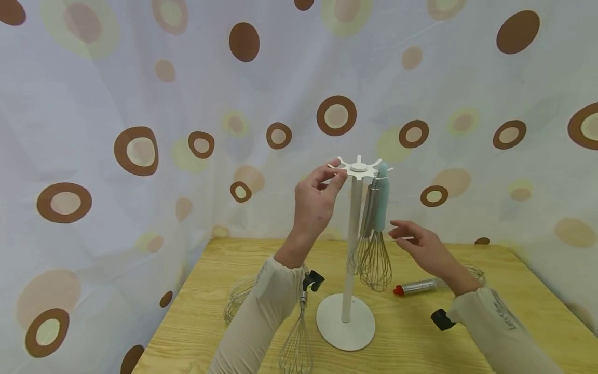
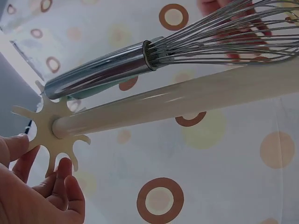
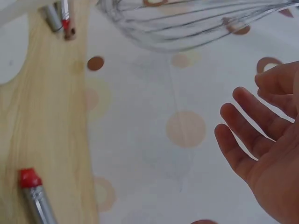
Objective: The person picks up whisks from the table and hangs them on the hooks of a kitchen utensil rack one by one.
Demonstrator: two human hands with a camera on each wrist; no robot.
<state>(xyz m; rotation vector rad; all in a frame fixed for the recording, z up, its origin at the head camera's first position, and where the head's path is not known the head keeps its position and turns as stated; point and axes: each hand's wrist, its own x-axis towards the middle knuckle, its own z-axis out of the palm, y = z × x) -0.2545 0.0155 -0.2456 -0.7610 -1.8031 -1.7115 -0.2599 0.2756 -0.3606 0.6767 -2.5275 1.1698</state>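
A white sheet (image 1: 289, 83) printed with brown, peach and yellow-green circles hangs behind a yellowish wood-grain table (image 1: 406, 337). Soft light covers both.

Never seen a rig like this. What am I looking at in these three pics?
No robot here: just a person's two bare hands. The wide picture comes from a camera on the head, looking forward and down; the other two come from cameras on each wrist.

The left hand grips the pronged top of a white stand. The right hand is beside it, holding nothing. A metal whisk and a blue whisk hang from the stand.

On the table are the stand's base, a red-tipped whisk at right and two more whisks at left, partly hidden.
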